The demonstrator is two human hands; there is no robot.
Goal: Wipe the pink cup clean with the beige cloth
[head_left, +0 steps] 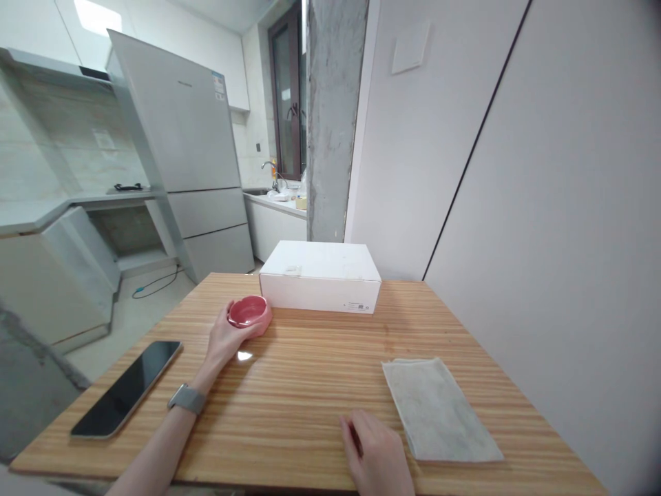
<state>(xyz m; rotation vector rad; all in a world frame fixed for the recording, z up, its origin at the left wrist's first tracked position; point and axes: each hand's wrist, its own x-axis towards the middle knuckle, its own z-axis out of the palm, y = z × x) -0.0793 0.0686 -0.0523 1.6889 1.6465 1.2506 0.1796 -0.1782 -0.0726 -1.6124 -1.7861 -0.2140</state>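
Observation:
My left hand [227,335], with a grey-banded watch on its wrist, is closed around the near left side of a small round pink bowl [262,324]. The bowl sits upright at the far left part of the wooden table, close to the front left corner of a white box [315,293]. At the table's near edge my right hand [376,451] rests with its fingers curled in and nothing visible in them. Just right of it lies a folded greyish cloth [441,410], flat on the wood.
A black-screened phone [129,389] lies along the left side of the table [310,386]. The white box stands at the back edge. A plain wall [542,241] rises along the right. Beyond the table are a fridge [180,131], a concrete pillar [335,124] and a sink counter [279,220].

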